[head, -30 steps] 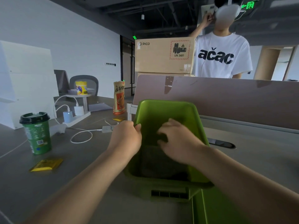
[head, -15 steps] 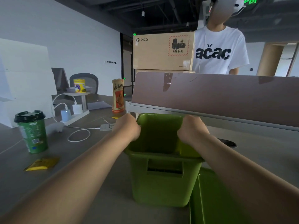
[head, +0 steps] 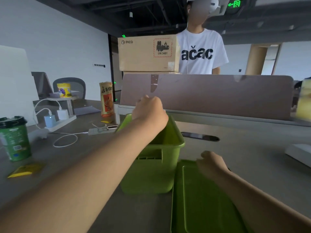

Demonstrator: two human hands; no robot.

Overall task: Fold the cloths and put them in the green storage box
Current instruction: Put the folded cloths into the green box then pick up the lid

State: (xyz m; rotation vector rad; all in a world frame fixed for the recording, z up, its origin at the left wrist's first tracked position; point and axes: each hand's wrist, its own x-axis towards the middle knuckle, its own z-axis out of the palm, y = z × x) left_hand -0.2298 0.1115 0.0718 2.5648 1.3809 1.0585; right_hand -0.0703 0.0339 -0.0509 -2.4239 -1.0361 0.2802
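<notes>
Head view. Green storage box [head: 151, 172] stands upright on the tabletop [head: 255, 158] at centre, just in front of the grey divider panel [head: 218, 96]. Near wall with its handle slot faces the camera. The inside is hidden by that wall and the left forearm, so the cloths can't be seen.

Left hand [head: 149, 109] is over the box's far rim, arm stretched across the open top. Its grip is a curled fist turned away from the camera. Can't tell if it holds the rim or anything else.

Green lid [head: 202, 199] lies flat on the tabletop, touching the box's right side and running toward the camera. Right hand [head: 212, 163] sits at the lid's far edge, fingers curled down over that edge in a grip on it, thumb pointing left. Fingertips are hidden.

Left side of the tabletop:
- green paper cup [head: 15, 140] with a black lid, at the left edge
- yellow packet [head: 25, 170] flat, near the cup
- looped white cable [head: 65, 140]
- power strip [head: 62, 121] with chargers plugged in
- snack bag [head: 106, 100] upright, behind the box to its left

Yellow can [head: 64, 89] is on a small stand farther back. Dark cable slot [head: 200, 136] is in the tabletop right of the box.

Behind the divider a cardboard box [head: 148, 53] marked PICO sits stacked on another. A person in a white T-shirt [head: 202, 52] stands just beside it.
</notes>
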